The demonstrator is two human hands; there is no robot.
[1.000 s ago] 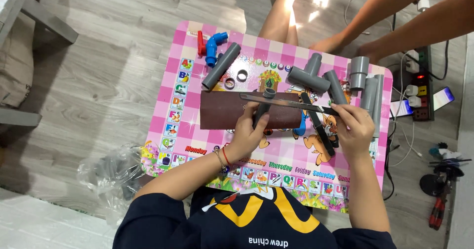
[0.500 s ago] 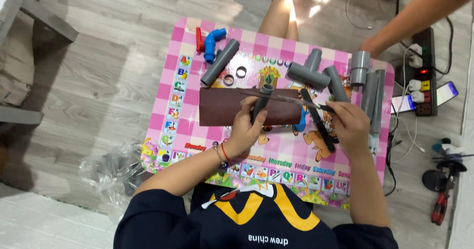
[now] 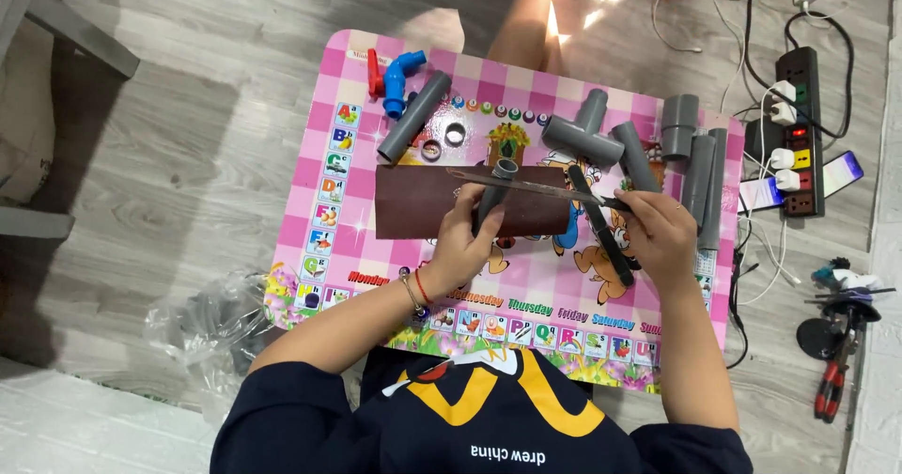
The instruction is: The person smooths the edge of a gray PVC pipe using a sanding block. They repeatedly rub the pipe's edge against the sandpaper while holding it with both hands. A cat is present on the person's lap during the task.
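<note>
On the pink checked children's table lies a brown sandpaper sheet, with grey pipes and a tee fitting beyond it. Left hand is closed around a short grey pipe standing on the sheet; right hand grips what looks like a hacksaw laid across the pipe's top.

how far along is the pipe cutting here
Mid-step. Done: a grey tee assembly lies joined on the pink table. In hand: left hand grips a short grey pipe on brown sheet; right hand holds a hacksaw across it. Left: loose grey pipes.
</note>
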